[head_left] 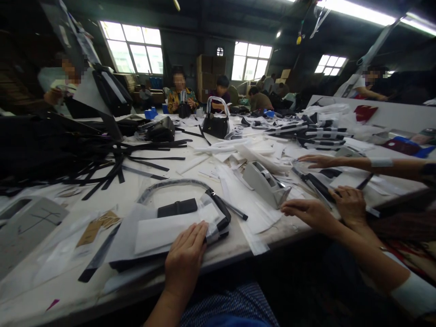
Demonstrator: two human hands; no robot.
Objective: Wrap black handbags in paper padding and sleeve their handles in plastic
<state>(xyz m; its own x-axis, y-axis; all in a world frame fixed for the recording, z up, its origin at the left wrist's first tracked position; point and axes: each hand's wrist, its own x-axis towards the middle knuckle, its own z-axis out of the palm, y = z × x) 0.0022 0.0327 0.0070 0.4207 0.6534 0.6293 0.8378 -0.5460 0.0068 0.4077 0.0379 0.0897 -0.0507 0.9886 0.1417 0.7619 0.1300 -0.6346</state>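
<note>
My left hand (pixel 186 254) lies flat with fingers stretched out on a black handbag (pixel 223 211) near the table's front edge. Under its fingertips are white paper (pixel 160 231) and clear wrapping on the bag. The bag's wrapped handle (pixel 173 181) arches away from me. My right hand (pixel 311 213) is beside the cutting end of a grey tape dispenser (pixel 264 184). Its thumb and fingertips are pressed together; whatever is between them is too small to make out. A black strap (pixel 235 209) sticks out from the bag toward the dispenser.
On the right, a co-worker's hands (pixel 350 204) work on black pieces. Black straps (pixel 119 156) spread at left, near another grey dispenser (pixel 30 227). White wrapping scraps (pixel 245 150) cover the middle. A finished-looking black handbag (pixel 216 125) stands farther back, with people beyond.
</note>
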